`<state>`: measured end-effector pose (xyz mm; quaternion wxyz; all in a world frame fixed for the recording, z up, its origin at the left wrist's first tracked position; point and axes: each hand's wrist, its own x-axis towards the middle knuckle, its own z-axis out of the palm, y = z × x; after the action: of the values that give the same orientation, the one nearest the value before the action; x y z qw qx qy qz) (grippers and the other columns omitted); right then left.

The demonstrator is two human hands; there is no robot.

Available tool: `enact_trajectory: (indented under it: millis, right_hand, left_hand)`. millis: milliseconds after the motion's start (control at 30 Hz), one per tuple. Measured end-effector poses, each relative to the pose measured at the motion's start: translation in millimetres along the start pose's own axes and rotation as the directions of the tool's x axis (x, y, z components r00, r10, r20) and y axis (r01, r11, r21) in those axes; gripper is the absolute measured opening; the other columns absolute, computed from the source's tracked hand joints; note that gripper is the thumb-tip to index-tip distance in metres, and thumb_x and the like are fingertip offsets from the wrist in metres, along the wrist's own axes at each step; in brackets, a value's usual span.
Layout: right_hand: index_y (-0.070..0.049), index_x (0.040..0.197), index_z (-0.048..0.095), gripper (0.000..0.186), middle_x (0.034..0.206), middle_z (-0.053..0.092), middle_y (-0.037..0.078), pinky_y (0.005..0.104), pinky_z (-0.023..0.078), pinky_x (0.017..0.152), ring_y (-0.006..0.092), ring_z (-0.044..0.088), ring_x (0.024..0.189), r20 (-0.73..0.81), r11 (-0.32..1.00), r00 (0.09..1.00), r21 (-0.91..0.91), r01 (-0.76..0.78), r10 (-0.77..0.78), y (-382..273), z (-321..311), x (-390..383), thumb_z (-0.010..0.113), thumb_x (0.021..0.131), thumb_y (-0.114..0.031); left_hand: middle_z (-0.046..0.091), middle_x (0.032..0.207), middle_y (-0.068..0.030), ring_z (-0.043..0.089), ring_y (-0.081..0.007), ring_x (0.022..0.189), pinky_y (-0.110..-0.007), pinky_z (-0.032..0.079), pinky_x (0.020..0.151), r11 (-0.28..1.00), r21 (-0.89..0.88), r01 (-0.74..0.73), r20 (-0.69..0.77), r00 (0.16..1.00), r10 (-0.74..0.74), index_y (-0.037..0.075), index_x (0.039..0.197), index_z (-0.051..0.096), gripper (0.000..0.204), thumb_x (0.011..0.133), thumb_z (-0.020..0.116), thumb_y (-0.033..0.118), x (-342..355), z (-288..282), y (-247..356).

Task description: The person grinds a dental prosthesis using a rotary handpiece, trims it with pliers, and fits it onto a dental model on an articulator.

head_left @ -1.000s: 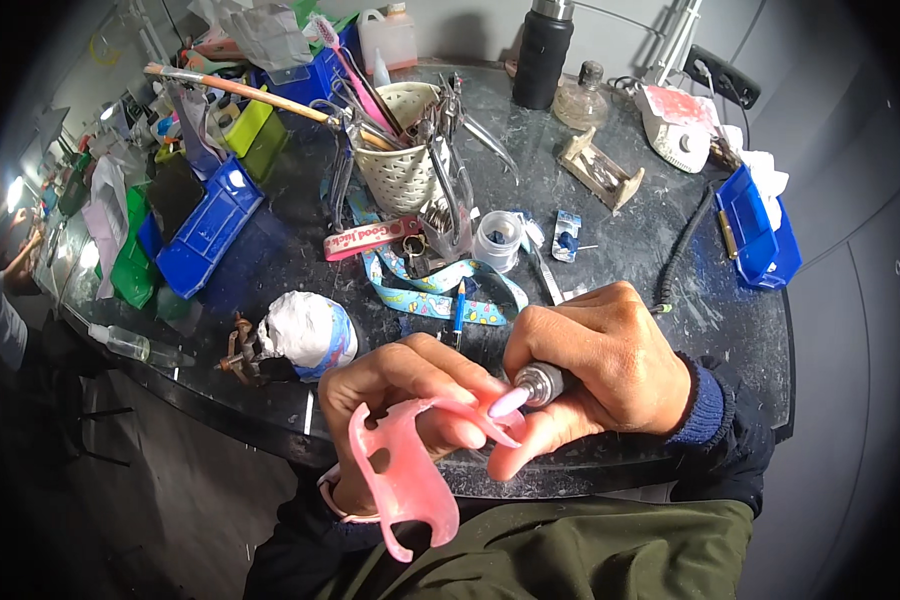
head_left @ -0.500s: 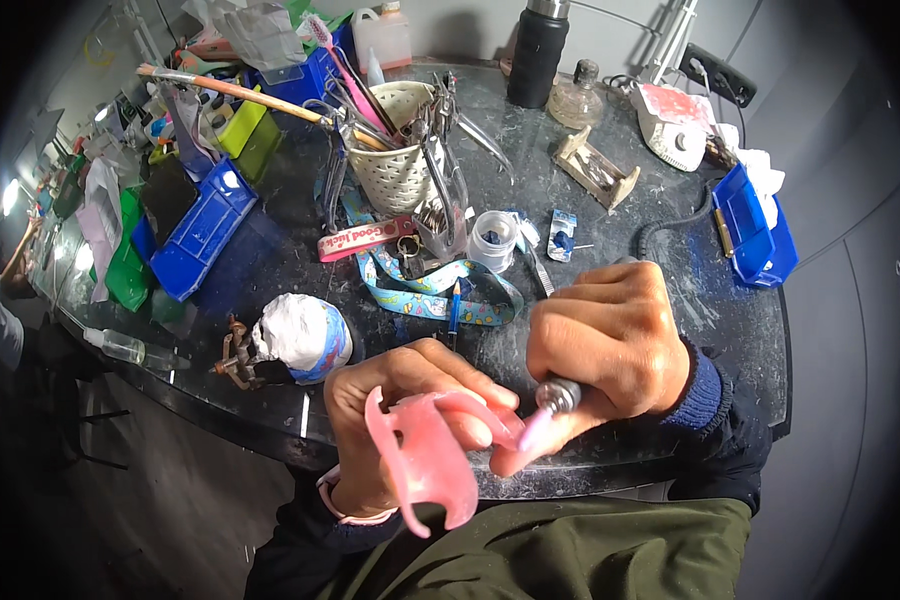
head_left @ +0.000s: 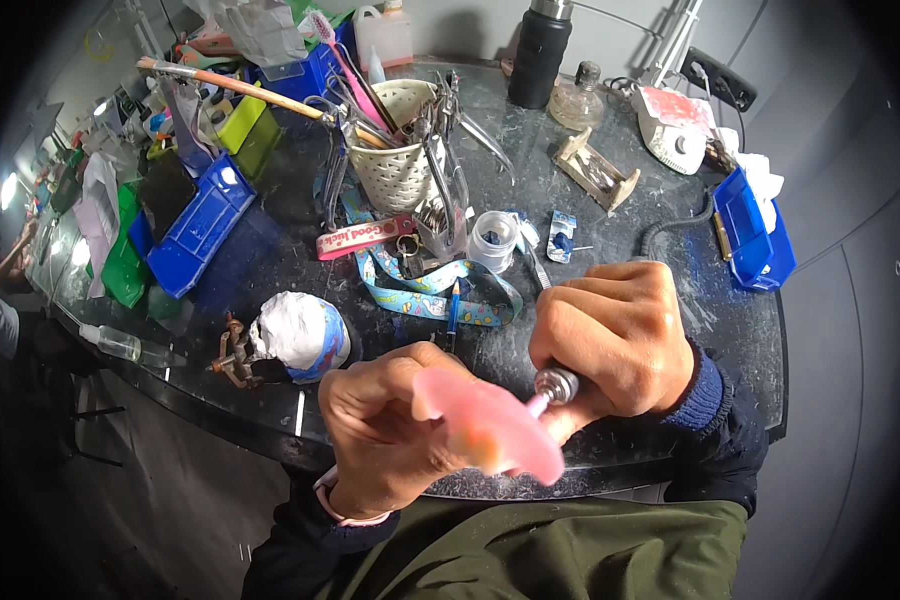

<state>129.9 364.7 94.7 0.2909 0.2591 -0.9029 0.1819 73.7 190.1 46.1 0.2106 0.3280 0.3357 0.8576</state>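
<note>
1. The fingers (head_left: 400, 400) of the left hand (head_left: 385, 440) are curled and pinching a pink acrylic plate (head_left: 495, 425), holding it up in front of the table (head_left: 610, 330) edge, above the person's lap.
2. The right hand (head_left: 615, 335) is closed in a fist around a metal handpiece (head_left: 558, 385), fingers pressed together over its body; its pink tip touches the plate.
3. The plate looks blurred, so I cannot tell its exact outline.
4. Just beyond the hands, on the table, lie a patterned blue lanyard (head_left: 420, 295) and a small white jar (head_left: 493, 240).
5. To the left sits a white plaster lump (head_left: 298, 333) wrapped with blue.
6. Farther back stands a white basket (head_left: 400, 160) full of tools, with a black bottle (head_left: 540, 55) behind it.
7. A blue bin (head_left: 755, 240) rests at the right edge.
</note>
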Motion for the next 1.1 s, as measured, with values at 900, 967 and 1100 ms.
enact_trajectory:
  millis: [900, 967, 1100]
  right_hand:
    - [-0.010, 0.057, 0.042, 0.048, 0.051, 0.041, 0.000, 0.0272, 0.028, 0.037, 0.0152, 0.042, 0.038, -0.037, 0.998, 0.998, -0.048, 0.041, -0.043, 8, -5, -5, 0.062, 0.065, -0.053]
    - [-0.010, 0.058, 0.041, 0.064, 0.050, 0.036, 0.000, 0.0266, 0.028, 0.035, 0.0145, 0.040, 0.037, -0.065, 0.996, 0.996, -0.070, 0.058, -0.062, 11, -1, -4, 0.066, 0.051, -0.069]
    - [-0.010, 0.059, 0.042, 0.051, 0.050, 0.037, 0.000, 0.0273, 0.028, 0.036, 0.0152, 0.040, 0.037, -0.070, 0.993, 0.997, -0.112, 0.024, -0.032, 9, 0, -3, 0.064, 0.053, -0.055]
  left_hand:
    - [0.058, 0.072, -0.0103, 0.059, -0.0194, 0.060, -0.027, 0.048, 0.048, 0.960, -0.100, 0.261, -0.025, 0.964, -0.265, 0.002, 0.082, 0.055, 0.038, 0.067, 0.079, 0.026, -4, 5, 2]
    - [0.057, 0.068, -0.0080, 0.058, -0.0163, 0.059, -0.025, 0.047, 0.046, 0.965, -0.085, 0.249, -0.060, 0.965, -0.255, 0.003, 0.080, 0.056, 0.034, 0.068, 0.079, 0.026, -3, 6, 2]
    - [0.056, 0.064, -0.0058, 0.056, -0.0135, 0.057, -0.025, 0.045, 0.046, 0.920, -0.130, 0.371, -0.017, 0.926, -0.376, 0.004, 0.077, 0.057, 0.032, 0.068, 0.079, 0.025, -1, 8, 7]
